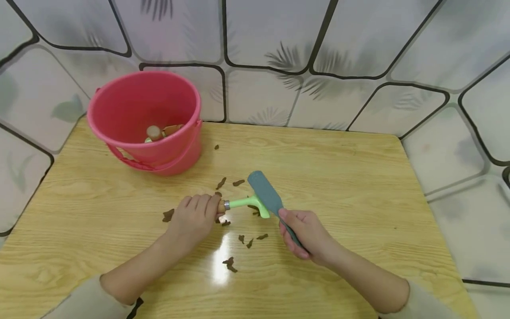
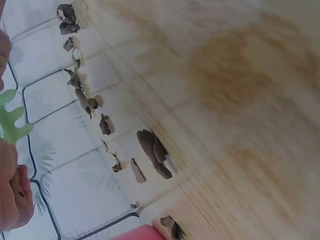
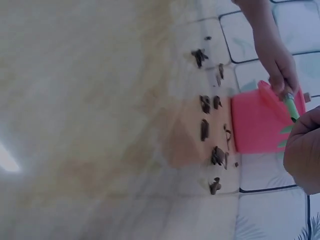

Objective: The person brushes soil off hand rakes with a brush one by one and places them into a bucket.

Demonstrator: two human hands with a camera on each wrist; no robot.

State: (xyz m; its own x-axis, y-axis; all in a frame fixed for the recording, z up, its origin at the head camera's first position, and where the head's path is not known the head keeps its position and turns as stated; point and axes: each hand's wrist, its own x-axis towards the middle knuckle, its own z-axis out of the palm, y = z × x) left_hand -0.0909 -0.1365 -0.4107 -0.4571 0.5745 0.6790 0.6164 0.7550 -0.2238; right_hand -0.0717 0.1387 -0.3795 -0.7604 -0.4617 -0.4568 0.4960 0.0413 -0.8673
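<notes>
In the head view, my left hand [image 1: 194, 218] grips the wooden handle of a small hand rake [image 1: 239, 202] with a light green head. My right hand [image 1: 306, 234] holds a grey-blue, flat-bladed tool like a spatula [image 1: 264, 189] by its narrow handle, thumb along it. The blade slants across the rake's head, and the two appear to touch. Several dark brown scraps [image 1: 229, 264] lie scattered on the table around and below the hands. The left wrist view shows the rake's green tines [image 2: 14, 120] at its left edge.
A pink bucket [image 1: 192, 153] stands at the back left of the wooden table [image 1: 338, 164], with a few small things [image 1: 154, 132] inside. Behind the table rises a patterned wall [image 1: 259, 97], and its panels continue down the right side.
</notes>
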